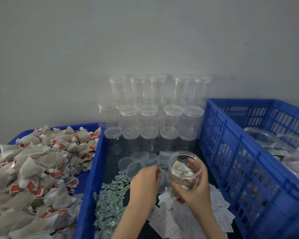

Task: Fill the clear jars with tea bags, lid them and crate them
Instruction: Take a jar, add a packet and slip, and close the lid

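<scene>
The right hand [195,185] grips an open jar [185,171] at lower centre of the frame, its fingers [194,163] wrapped round the far wall and the thumb across the near side. The jar is lifted and tipped a little toward the person, probably so the mouth faces up and stays easy to reach. Inside lie tea bags and a green-printed sachet on top; it looks filled and has no lid yet.

The left hand [146,180] is just left of the jar, fingers curled, reaching at the loose lids [138,163] lying in the tray [93,169]. It seems to pinch the edge of one, but blur hides whether it truly holds it. Judging by this, the step in hand is lidding.

The lids sit close behind the hands, so a cap is a short reach from where the jar is held. In front of them, at the bottom of the frame, are a heap of green sachets [109,204] and white paper slips [188,218], also within the tray.

At left a second blue tray carries a big pile of tea bags [33,169] with red tags. Behind, at centre, empty lidded jars [154,107] stand stacked in rows against the wall. At right the blue crate [231,152] already holds some jars; its near wall rises beside the right hand, so the jar would have to be lifted over that rim to go in.
</scene>
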Motion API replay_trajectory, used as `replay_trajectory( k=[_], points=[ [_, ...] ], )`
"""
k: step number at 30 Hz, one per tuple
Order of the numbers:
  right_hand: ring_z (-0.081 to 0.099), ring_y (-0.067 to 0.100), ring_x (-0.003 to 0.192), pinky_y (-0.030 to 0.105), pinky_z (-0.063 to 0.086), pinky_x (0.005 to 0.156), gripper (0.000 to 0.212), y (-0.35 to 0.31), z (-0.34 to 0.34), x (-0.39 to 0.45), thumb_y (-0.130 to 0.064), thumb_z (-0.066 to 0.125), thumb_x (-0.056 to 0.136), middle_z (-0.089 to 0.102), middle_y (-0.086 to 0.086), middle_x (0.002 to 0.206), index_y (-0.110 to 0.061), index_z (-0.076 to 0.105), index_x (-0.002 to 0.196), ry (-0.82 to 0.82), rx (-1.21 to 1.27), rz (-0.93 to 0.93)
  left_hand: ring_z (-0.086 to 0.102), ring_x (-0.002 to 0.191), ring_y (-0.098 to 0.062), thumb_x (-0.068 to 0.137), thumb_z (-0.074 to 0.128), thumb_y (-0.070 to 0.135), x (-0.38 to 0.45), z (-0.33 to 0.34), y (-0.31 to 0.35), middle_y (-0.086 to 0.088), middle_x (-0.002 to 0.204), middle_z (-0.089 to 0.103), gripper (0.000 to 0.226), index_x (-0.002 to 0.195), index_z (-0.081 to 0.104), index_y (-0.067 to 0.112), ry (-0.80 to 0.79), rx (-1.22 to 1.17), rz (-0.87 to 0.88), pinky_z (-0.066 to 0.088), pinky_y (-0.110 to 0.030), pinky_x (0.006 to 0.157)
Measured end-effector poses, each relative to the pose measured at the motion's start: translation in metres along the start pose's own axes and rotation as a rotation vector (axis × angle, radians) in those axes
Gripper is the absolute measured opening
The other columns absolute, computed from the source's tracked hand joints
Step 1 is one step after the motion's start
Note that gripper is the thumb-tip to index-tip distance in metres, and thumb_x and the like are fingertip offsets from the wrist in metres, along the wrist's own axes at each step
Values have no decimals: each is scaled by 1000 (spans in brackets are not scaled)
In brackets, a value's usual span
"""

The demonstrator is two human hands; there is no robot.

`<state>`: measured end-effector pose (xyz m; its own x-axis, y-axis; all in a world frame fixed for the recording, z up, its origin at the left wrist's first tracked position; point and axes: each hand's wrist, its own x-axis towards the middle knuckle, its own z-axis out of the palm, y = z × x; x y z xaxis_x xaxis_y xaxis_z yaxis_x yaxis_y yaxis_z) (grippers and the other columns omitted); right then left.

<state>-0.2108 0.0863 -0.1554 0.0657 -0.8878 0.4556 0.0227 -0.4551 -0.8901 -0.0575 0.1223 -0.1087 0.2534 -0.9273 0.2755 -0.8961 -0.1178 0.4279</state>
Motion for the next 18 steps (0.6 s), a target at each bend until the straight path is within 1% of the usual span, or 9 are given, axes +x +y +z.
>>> replay_trajectory(
  k=[2, 5, 8, 11, 13, 15, 18],
  points=[
    [56, -3, 118, 9, 49, 85, 94, 1, -10, 2, 6, 90, 59, 59, -19, 123, -37, 48, 131, 22, 2, -1, 64, 90, -13, 95, 53, 25, -5, 22, 5, 6, 104, 67, 15, 106, 62, 27, -130, 47, 50, 49, -25, 70],
    [54, 1, 123, 12, 49, 91, 92, 0, -21, 6, 7, 89, 61, 58, -25, 121, -41, 48, 130, 42, 1, -1, 60, 108, -20, 91, 58, 33, -13, 51, 16, 1, 117, 64, 25, 114, 63, 24, -341, 72, 135, 48, -33, 85],
    [51, 2, 126, 13, 49, 94, 92, -1, -26, 7, 9, 87, 62, 57, -26, 123, -38, 47, 131, 56, 4, -3, 57, 112, -26, 88, 60, 33, -21, 71, 26, -7, 118, 63, 34, 118, 63, 17, -469, 166, 135, 47, -37, 88],
    [52, -1, 125, 10, 48, 92, 92, -1, -29, 6, 6, 89, 62, 57, -27, 122, -35, 47, 133, 60, 8, 6, 55, 114, -30, 90, 51, 21, -26, 83, 30, -11, 119, 59, 31, 118, 60, 11, -511, 223, 133, 46, -39, 87],
    [52, -2, 123, 9, 47, 90, 92, -1, -29, 6, 5, 89, 62, 58, -26, 122, -40, 48, 131, 63, 14, 10, 53, 117, -30, 93, 46, 14, -25, 86, 30, -10, 122, 57, 30, 121, 57, 11, -507, 216, 124, 45, -41, 88],
    [52, -2, 124, 10, 47, 91, 93, 0, -28, 6, 5, 89, 61, 57, -25, 123, -45, 48, 127, 71, 12, 4, 53, 117, -28, 94, 45, 13, -23, 86, 28, -8, 123, 58, 29, 120, 58, 12, -502, 173, 92, 44, -40, 90],
    [50, -2, 125, 11, 47, 93, 94, 0, -28, 6, 4, 89, 62, 56, -30, 122, -52, 48, 124, 70, 0, -4, 55, 113, -27, 93, 44, 15, -21, 86, 26, -8, 119, 61, 27, 114, 61, 14, -492, 104, 52, 44, -35, 88]
  ],
)
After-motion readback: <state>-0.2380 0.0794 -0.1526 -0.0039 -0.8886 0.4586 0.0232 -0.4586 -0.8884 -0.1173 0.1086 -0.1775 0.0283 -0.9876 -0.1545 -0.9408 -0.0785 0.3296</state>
